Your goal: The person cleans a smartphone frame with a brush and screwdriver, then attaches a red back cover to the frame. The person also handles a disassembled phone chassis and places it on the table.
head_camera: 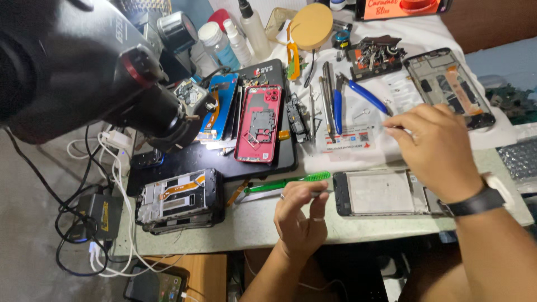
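Note:
My left hand (299,215) hovers over the table's front edge with thumb and fingertips pinched together; I can make out nothing between them. It is just below a green toothbrush (288,182) and left of an opened phone with a pale grey plate (380,193). My right hand (436,148), with a black watch on its wrist, reaches over that phone to the white cloth (403,39). Its fingers curl down beside a printed card (349,137). Whether they pinch something is hidden.
A black microscope (112,72) looms at the left above a dark mat (184,162). On the mat lie a red phone housing (258,123) and a bare phone frame (179,201). Blue-handled pliers (358,92), tweezers (327,95), another frame (447,84) and bottles (224,45) crowd the back.

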